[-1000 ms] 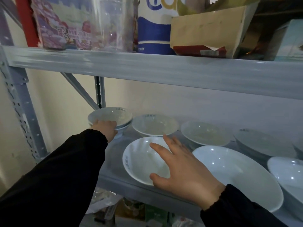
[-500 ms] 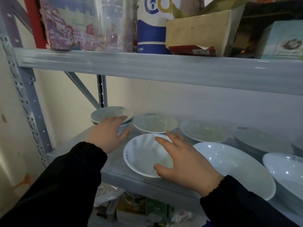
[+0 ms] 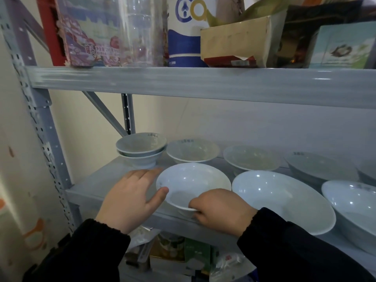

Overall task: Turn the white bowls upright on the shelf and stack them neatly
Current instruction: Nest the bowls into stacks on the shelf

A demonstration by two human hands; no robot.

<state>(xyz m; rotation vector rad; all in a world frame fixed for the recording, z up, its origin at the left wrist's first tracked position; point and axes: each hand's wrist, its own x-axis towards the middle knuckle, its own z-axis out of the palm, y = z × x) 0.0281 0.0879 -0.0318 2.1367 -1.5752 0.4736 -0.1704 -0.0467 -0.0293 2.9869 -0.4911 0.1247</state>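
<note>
A small white bowl (image 3: 193,180) sits upright near the front edge of the grey shelf (image 3: 89,190). My left hand (image 3: 130,198) holds its left side, thumb on the rim and fingers behind the wall. My right hand (image 3: 219,210) grips its near rim, fingers curled under the edge. At the back left stands a stack of two upright bowls (image 3: 140,148). More upright white bowls fill the shelf: two in the back row (image 3: 193,150) (image 3: 251,157) and a large one (image 3: 282,198) to the right of my hands.
Further white bowls (image 3: 319,165) (image 3: 354,202) stand at the right end. The upper shelf beam (image 3: 203,82) hangs low overhead, loaded with boxes and a clear container. A perforated grey upright (image 3: 40,127) bounds the left side. Packets lie on the level below.
My left hand left the back-left stack and came to the front bowl's left side. My right hand slid from inside the bowl to grip its near rim.
</note>
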